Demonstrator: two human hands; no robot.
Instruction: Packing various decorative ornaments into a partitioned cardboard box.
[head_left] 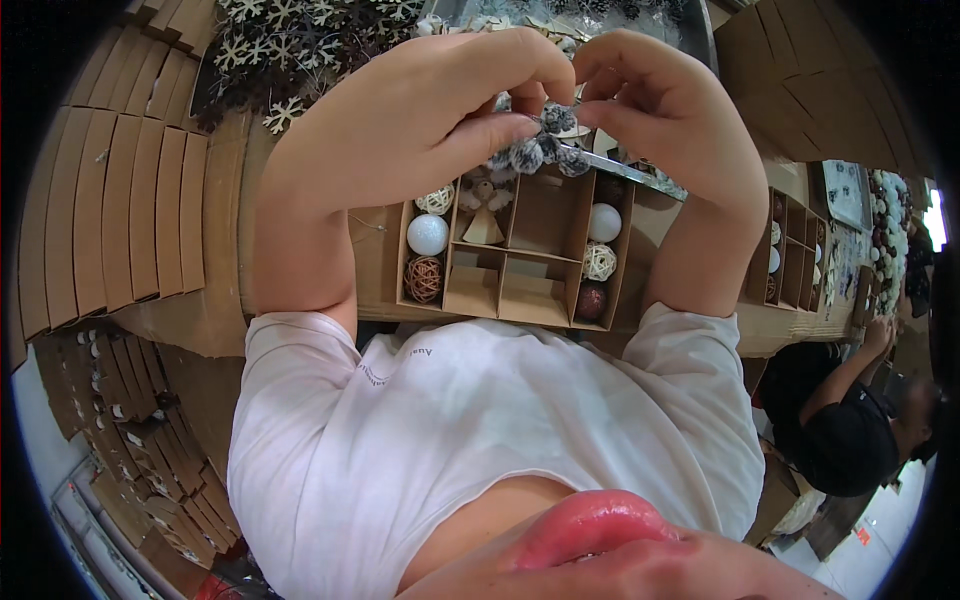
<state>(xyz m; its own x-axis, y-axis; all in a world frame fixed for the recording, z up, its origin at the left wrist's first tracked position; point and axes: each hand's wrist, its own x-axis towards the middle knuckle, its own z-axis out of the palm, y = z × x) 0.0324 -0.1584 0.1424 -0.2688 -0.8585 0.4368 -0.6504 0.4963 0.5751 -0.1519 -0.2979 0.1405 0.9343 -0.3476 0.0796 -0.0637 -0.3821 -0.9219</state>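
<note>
Above a divided cardboard box (545, 253), my left hand (450, 95) pinches a bunch of grey, white-frosted pom-poms (527, 155) between thumb and fingers. My right hand (650, 105) meets it from the other side, fingertips curled closed at the bunch's edge. How the bunch is joined together is hidden. The box's left column holds a white woven ball (435, 200), a white ball (428, 235) and a brown woven ball (423, 278). A small angel figure (483, 218) stands beside them. More balls, white, woven and dark brown (591, 300), fill the right column.
Wooden snowflakes (285, 45) lie in a pile at the back left. Stacked cardboard boxes (110, 210) line the left side, and a large carton (815, 75) stands at the back right. Another filled box (790, 250) sits to the right, near a person in black (835, 425).
</note>
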